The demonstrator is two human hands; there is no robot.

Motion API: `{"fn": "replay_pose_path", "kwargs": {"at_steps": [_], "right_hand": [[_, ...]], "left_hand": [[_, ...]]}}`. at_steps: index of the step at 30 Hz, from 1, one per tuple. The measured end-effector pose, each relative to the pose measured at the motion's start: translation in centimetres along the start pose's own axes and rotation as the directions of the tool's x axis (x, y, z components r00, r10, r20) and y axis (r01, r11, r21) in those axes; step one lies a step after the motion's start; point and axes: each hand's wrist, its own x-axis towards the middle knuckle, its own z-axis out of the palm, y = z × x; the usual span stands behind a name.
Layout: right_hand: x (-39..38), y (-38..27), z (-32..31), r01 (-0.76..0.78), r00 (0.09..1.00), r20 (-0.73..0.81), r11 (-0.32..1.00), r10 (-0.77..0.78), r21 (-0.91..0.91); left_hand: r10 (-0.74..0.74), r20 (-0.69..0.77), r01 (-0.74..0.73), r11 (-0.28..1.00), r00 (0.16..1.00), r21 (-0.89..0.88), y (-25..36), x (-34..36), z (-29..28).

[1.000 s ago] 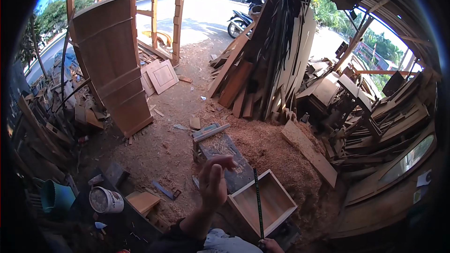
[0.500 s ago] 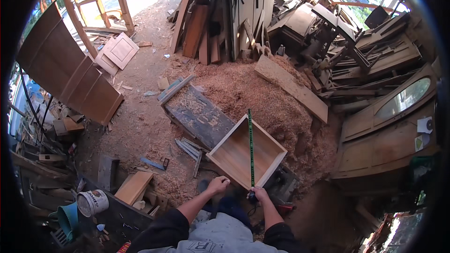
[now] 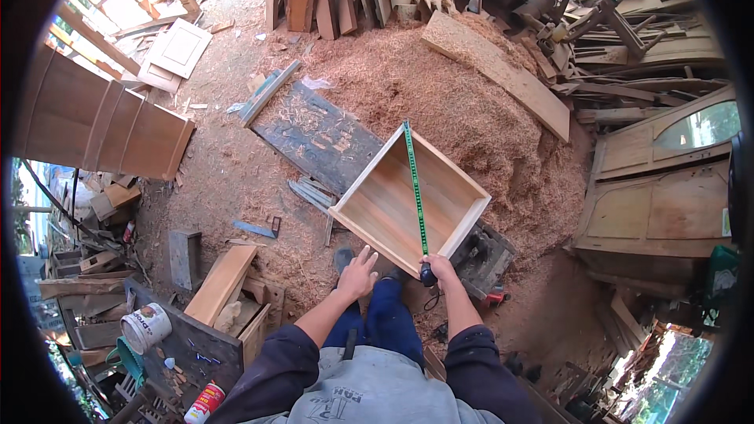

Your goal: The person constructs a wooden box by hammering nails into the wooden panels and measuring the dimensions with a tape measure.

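Observation:
A shallow wooden drawer box (image 3: pixel 393 188) rests tilted on a dark workbench (image 3: pixel 318 129). Stretched corner to corner across it is the green blade of a tape measure (image 3: pixel 426 273); its far end meets the drawer's far corner. My right hand (image 3: pixel 441 267) grips the dark tape case at the near corner. Just short of the drawer's near-left edge, my left hand (image 3: pixel 358 273) hovers with fingers apart, holding nothing.
Wood shavings (image 3: pixel 463 110) are heaped beyond the bench, with a long board (image 3: pixel 503 74) lying on them. A try square (image 3: pixel 258 228) lies on the ground at left. A white bucket (image 3: pixel 146 328) stands at lower left, near a dark bench. Cabinet doors (image 3: pixel 660 196) lean at right.
The view has tipped further down. The tape's far end has shifted to the drawer's far corner. My left hand has gone from curled fingers to spread ones.

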Motion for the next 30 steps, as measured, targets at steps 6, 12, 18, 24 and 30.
{"fn": "replay_pose_path", "kwargs": {"at_steps": [6, 12, 18, 24, 30], "right_hand": [[1.0, 1.2, -0.3, -0.025, 1.000, -0.012, 1.000, 0.026, 0.005], [2.8, 3.1, -0.9, 0.045, 0.995, -0.085, 0.996, -0.052, -0.074], [2.5, 3.9, -0.9, 0.079, 0.984, -0.153, 0.990, -0.096, -0.114], [-1.7, 5.1, -2.6, 0.076, 0.938, -0.296, 0.941, -0.181, -0.331], [-4.7, 11.8, -4.9, -0.042, 0.917, -0.372, 0.892, -0.145, -0.450]], "left_hand": [[-0.013, 0.079, 0.005, 0.995, 0.997, 0.102, 1.1, 1.2, 0.7], [-0.002, 0.158, -0.031, 0.979, 0.987, 0.203, 0.4, 2.3, 1.8], [0.006, 0.193, -0.050, 0.973, 0.981, 0.227, -0.6, 2.6, 3.2], [-0.019, 0.190, -0.032, 0.965, 0.982, 0.259, -0.3, 2.6, 3.9], [-0.028, 0.201, -0.024, 0.968, 0.979, 0.251, -0.1, 2.9, 5.1]]}}
